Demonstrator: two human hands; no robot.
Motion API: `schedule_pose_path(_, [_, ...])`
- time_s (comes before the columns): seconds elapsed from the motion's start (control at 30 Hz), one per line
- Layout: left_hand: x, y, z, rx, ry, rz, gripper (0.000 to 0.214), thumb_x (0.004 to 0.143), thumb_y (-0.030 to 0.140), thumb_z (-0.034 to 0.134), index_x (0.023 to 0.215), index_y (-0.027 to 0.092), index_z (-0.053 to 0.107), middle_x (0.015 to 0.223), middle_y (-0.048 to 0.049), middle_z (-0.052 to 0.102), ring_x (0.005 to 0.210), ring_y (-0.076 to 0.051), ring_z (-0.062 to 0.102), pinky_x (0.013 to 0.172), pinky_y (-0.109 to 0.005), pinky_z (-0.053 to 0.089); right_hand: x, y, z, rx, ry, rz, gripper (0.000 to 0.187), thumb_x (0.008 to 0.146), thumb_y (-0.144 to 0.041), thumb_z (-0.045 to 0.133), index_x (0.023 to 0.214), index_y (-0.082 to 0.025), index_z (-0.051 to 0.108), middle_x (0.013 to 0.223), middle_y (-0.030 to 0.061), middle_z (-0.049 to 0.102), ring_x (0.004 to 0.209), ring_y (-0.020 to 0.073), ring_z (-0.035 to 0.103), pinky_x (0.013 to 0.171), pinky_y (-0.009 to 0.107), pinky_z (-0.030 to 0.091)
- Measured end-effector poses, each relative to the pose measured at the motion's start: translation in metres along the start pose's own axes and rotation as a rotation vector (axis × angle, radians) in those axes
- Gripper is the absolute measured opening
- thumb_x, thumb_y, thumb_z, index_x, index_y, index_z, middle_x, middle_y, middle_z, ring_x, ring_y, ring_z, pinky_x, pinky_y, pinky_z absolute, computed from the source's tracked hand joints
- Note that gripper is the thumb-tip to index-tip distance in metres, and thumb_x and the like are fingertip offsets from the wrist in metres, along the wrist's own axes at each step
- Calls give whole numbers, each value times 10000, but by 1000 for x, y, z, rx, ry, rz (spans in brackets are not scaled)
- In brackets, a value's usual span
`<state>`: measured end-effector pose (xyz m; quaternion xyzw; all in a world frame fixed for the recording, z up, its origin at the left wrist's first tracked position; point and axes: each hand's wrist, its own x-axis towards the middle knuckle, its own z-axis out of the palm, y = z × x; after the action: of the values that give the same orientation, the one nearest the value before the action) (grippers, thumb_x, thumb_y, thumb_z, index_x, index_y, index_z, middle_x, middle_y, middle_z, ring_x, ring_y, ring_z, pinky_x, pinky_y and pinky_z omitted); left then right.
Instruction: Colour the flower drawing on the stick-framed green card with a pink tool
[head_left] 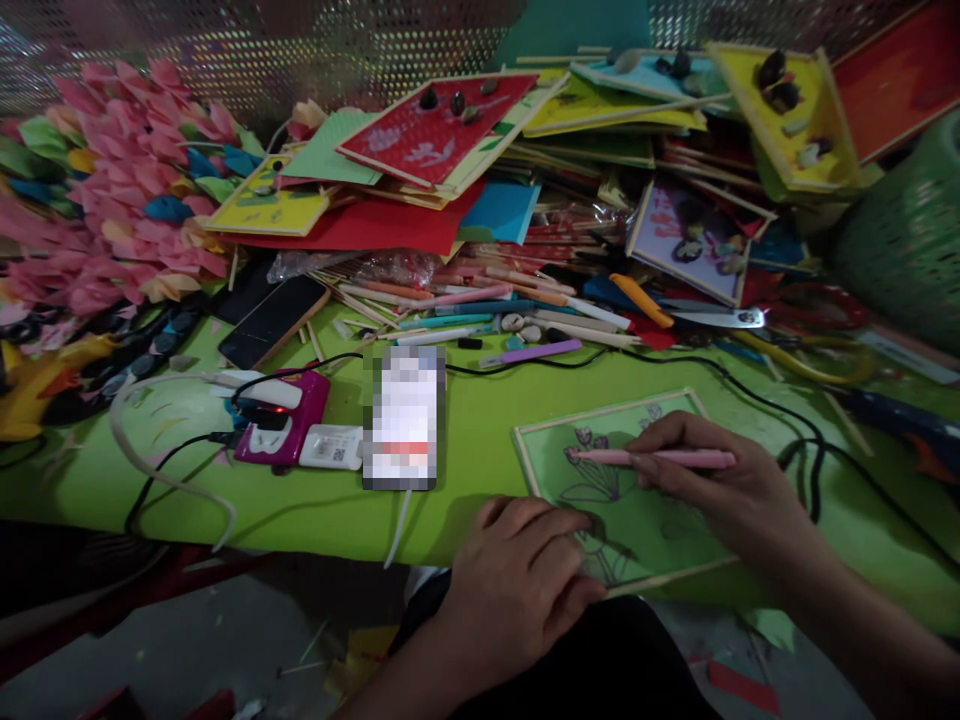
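A pink marker pen (679, 458) is pinched between the thumb and fingers of my right hand (720, 480). Its tip meets a flower drawn in dark lines on a green card (555, 450) framed with thin wooden sticks. My left hand (525, 560) lies over the card's near left corner, with its fingers curled on top and the thumb by the near edge. Part of the drawing and that corner are hidden under it. More drawn outlines show near both hands.
Left of the card are a lit phone (405, 420), a magenta power strip (307, 400) with cables and a dark phone (274, 320). Behind lie several pens, a purple cutter (544, 351), scissors (720, 315) and piled framed cards (442, 130). A black cord (720, 368) runs past the card.
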<state>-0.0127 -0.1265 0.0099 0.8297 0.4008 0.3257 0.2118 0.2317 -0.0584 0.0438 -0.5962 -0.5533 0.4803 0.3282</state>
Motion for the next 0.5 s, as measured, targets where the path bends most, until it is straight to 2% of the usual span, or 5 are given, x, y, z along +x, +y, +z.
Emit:
schedule_pose_path(0.23, [0, 0, -1, -1, -9, 1, 310, 1111, 408, 455, 999, 207, 663, 1204, -22, 789, 1061, -177, 658, 870, -371, 428, -1, 1, 0, -25, 5, 22, 320, 798, -523, 862, 818, -221, 757, 694, -1, 661, 616, 146, 554, 559, 254, 402])
schedule_pose_path(0.5, [1, 0, 0, -4, 17, 4, 336, 1120, 423, 443, 965, 203, 643, 1197, 2, 792, 1048, -169, 659, 858, -378, 410, -1, -1, 0, -35, 6, -23, 302, 805, -523, 861, 854, -236, 785, 734, 16, 702, 688, 177, 636, 643, 275, 479])
